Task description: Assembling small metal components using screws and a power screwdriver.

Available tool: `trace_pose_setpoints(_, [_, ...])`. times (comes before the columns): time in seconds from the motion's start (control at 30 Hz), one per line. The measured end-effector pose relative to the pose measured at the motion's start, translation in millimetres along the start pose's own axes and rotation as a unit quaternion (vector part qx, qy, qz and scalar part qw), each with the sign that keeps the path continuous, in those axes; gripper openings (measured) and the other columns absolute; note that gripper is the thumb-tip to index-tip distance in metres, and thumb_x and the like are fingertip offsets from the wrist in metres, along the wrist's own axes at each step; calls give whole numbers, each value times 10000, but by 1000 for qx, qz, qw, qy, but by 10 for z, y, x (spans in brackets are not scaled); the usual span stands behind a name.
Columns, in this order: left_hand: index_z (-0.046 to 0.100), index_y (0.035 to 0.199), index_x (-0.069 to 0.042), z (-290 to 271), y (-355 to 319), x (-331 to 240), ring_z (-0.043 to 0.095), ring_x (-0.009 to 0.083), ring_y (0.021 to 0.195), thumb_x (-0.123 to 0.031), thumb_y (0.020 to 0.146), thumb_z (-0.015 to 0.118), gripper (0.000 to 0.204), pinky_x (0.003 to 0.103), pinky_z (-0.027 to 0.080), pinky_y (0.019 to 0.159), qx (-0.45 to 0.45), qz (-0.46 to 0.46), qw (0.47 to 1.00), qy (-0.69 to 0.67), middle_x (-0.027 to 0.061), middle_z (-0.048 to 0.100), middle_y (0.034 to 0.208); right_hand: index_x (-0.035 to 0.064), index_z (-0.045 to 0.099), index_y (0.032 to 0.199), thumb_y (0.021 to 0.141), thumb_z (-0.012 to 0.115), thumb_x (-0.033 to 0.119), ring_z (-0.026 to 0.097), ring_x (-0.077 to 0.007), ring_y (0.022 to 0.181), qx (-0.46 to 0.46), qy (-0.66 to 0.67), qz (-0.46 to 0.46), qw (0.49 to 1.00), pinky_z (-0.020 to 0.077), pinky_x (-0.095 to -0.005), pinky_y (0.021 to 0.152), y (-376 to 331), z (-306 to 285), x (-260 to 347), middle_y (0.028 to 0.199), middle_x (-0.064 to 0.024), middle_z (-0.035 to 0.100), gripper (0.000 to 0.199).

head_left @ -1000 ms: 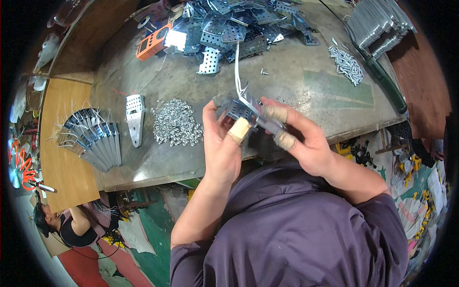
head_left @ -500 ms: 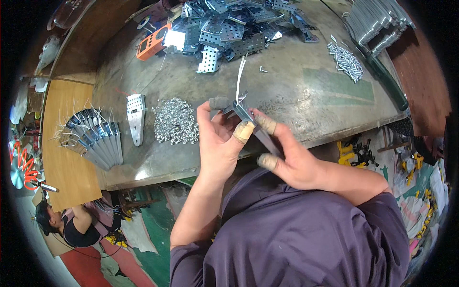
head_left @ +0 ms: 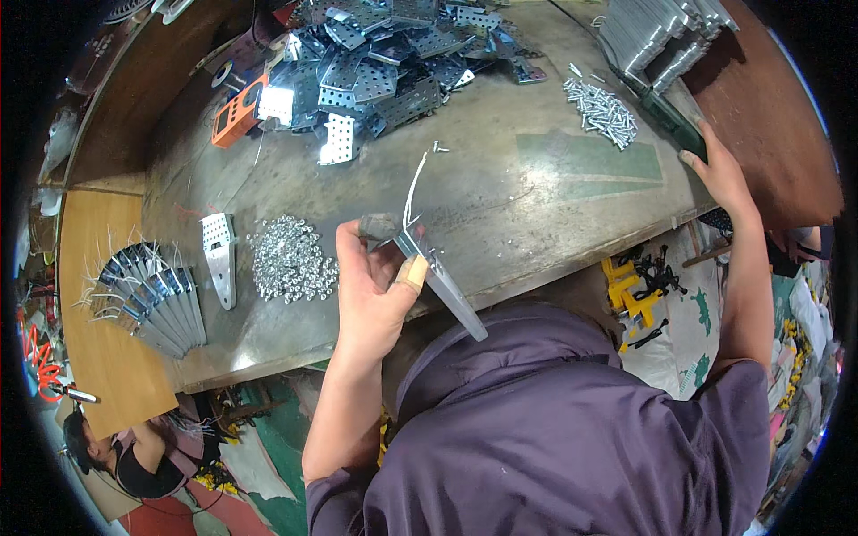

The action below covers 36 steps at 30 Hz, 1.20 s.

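As I watched through the head camera, the largest thing in view was the grey workbench (head_left: 536,205), its near edge just above the person's purple top. At its far side lay a heap of perforated metal plates (head_left: 384,62), with an orange box (head_left: 237,112) beside it; a stack of grey channel pieces (head_left: 661,31) stood at the far right. To the left, on a wooden board (head_left: 107,375), rested a fan of assembled strips (head_left: 147,299), then one lone perforated plate (head_left: 219,259) and a pile of small bright nuts (head_left: 288,259). A scatter of screws (head_left: 603,109) lay near the right hand (head_left: 715,174), which was stretched out flat to the bench's right edge; whether it gripped anything I could not tell. The left hand (head_left: 375,286) was closed, thumb and fingers pinching the upper end of a narrow metal strip (head_left: 442,281) held over the near bench edge, a thin white wire (head_left: 413,192) rising from that end. I judged the strip light, stiff, smooth and sharp-edged, best pinched across its flat faces near the wired end.
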<state>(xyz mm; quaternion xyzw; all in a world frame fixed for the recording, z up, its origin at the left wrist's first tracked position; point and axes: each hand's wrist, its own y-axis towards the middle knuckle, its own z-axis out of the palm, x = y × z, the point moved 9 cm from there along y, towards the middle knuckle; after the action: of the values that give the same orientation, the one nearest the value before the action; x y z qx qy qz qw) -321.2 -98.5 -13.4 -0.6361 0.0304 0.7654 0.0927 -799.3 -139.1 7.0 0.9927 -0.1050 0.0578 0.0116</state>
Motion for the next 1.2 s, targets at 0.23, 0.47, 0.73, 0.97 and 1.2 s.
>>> trace_pose_setpoints(0.23, [239,1267,-51,27,-18,-44,462,212,1130,41,813,579,575,343,414,921,1,64,998,24,102,411,1171,-30,403,1266,903,513,261,493,-326,1138,157,802,-102,568,343,-489,1024,-403,211,1291,1196,-175,508,478])
trace_pose_setpoints(0.47, [331,1292,-36,-20,-19,55,474,229,1134,25,831,560,519,360,405,939,25,72,996,41,101,422,1223,-45,504,1047,811,603,207,489,-314,1093,184,963,6,197,306,-503,1051,-604,336,2454,1029,-142,560,359])
trace_pose_setpoints(0.73, [399,1243,0,-23,-17,5,452,217,1140,30,813,582,468,355,392,967,27,91,995,28,93,354,1207,-4,505,890,804,608,214,512,-247,883,192,970,40,146,377,-459,960,-579,471,2633,849,-93,521,256])
trace_pose_setpoints(0.97, [404,1237,11,-3,-15,7,442,211,1146,-4,830,578,443,352,392,973,32,90,994,47,95,349,1212,-6,504,870,814,585,211,514,-255,879,176,970,56,157,377,-462,964,-558,483,2551,857,-94,521,238])
trace_pose_setpoints(1.2, [387,1259,1,-8,-57,28,433,212,1145,-4,838,568,458,358,378,983,17,90,995,32,93,345,1220,-21,493,888,818,583,201,517,-252,889,178,969,70,155,385,-456,967,-611,542,2603,870,-99,524,250])
